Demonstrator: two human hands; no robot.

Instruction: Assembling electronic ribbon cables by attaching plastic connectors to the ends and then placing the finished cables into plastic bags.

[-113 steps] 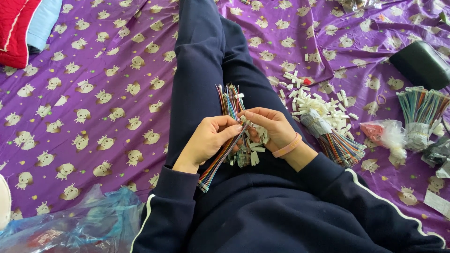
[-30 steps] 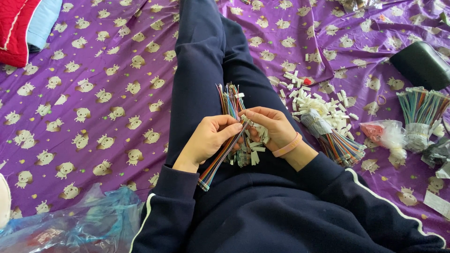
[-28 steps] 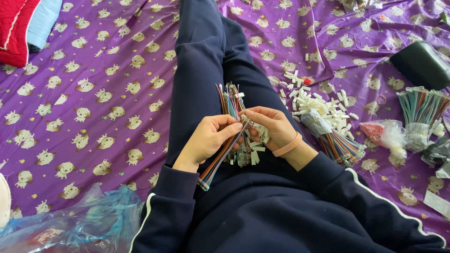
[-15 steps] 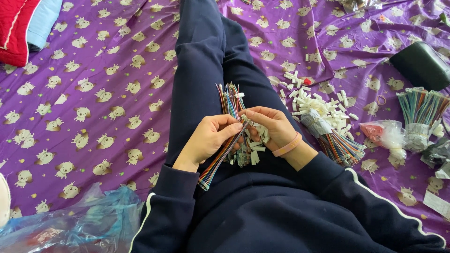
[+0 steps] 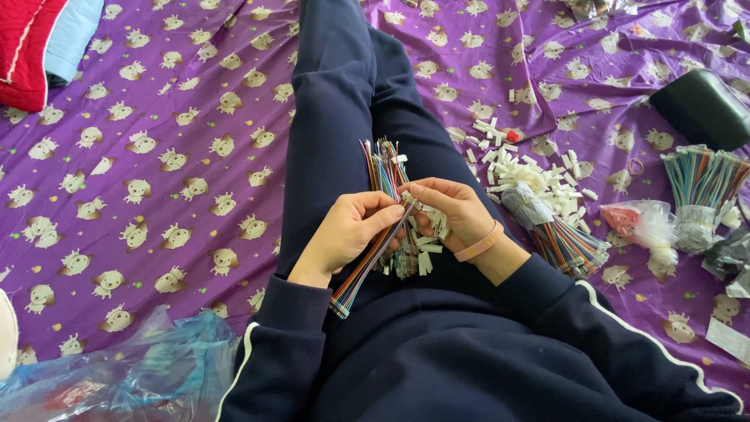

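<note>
Closest in, a crumpled blue clear plastic bag (image 5: 101, 375) sits at the lower left on the purple cartoon-print sheet (image 5: 156, 156), right beside the person's dark navy sleeve. Up on the lap, the left hand (image 5: 348, 234) is curled around a flat multicoloured ribbon cable (image 5: 367, 262), fingers pinching it near its upper end while the loose end trails down toward the sleeve. The right hand (image 5: 453, 212), a pink band on its wrist, is closed on the cable's top end where the small white plastic connectors (image 5: 422, 250) cluster, fingertips meeting the left hand's. Just beyond the hands, a bunch of thin coloured wires (image 5: 383, 164) lies on the navy-trousered thigh. Out to the right, a pile of loose white connectors (image 5: 531, 168) lies on the sheet, touching a wrapped bundle of ribbon cables (image 5: 558, 234). Farther right is another tied bundle of greenish wires (image 5: 699, 184), and beyond it a dark green pouch (image 5: 699, 105). Far upper left, a red cushion (image 5: 27, 43) lies at the edge.
</note>
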